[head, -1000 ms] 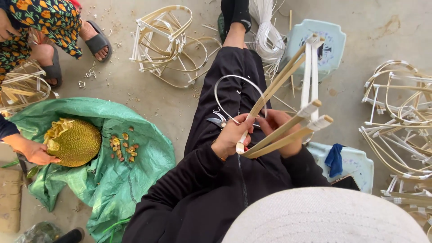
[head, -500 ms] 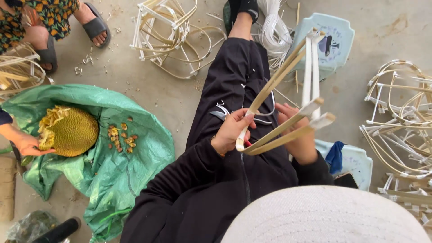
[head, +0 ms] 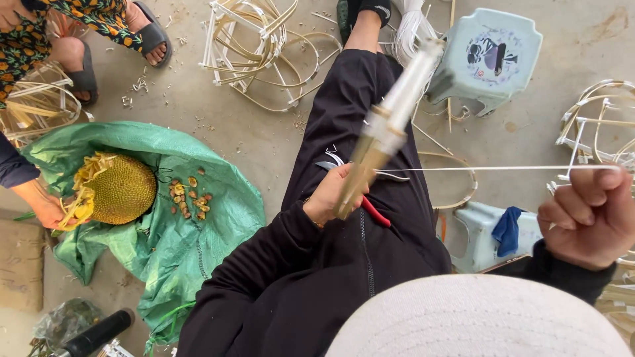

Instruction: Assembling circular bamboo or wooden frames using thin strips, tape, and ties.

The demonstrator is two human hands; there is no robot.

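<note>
My left hand grips a bundle of flat bamboo strips that points up and away over my black-trousered lap. My right hand is far out to the right, fingers closed on a thin white string stretched taut from the bundle. Red-handled cutters lie on my lap under the left hand. The pale brim of my hat hides the near part of the lap.
A pale blue plastic stool stands ahead right, another with a blue cloth beside me. Bent bamboo frames lie on the concrete ahead and at right. Left, a green sack holds a jackfruit; another person's hand touches it.
The strips have closed from a spread fan into one bundle. My right hand left them and pulled out to the right, drawing the string tight.
</note>
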